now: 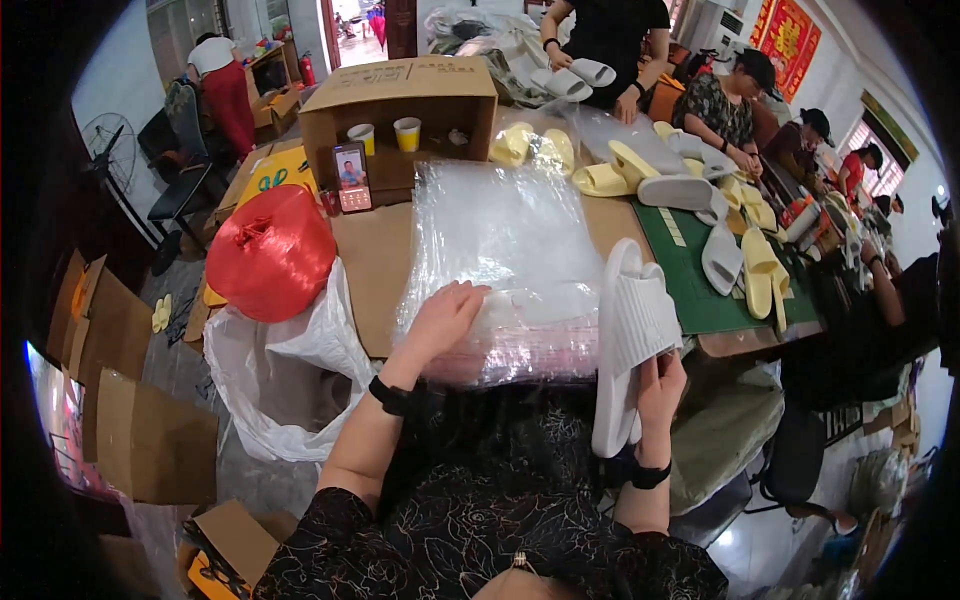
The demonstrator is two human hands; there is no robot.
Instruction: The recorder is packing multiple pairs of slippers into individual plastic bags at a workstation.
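A stack of clear plastic bags (500, 235) lies in front of me, its near edges pinkish. Across the lower left part of the stack rests my left hand (445, 318), palm down, fingers stretched to the right over the film. My right hand (660, 388) grips a pair of white slide slippers (640, 325) from below, at the right side of the bags. The slippers stand nearly upright, pressed together, with ribbed straps facing right. Part of the second slipper is hidden behind the first.
Left of the bags are a big red twine roll (270, 252) and a white plastic sack (290, 370). Behind stand an open cardboard box (400, 95) with two cups (407, 134) and a phone (352, 178). Yellow slippers (760, 270) cover a green mat (700, 300); co-workers stand beyond.
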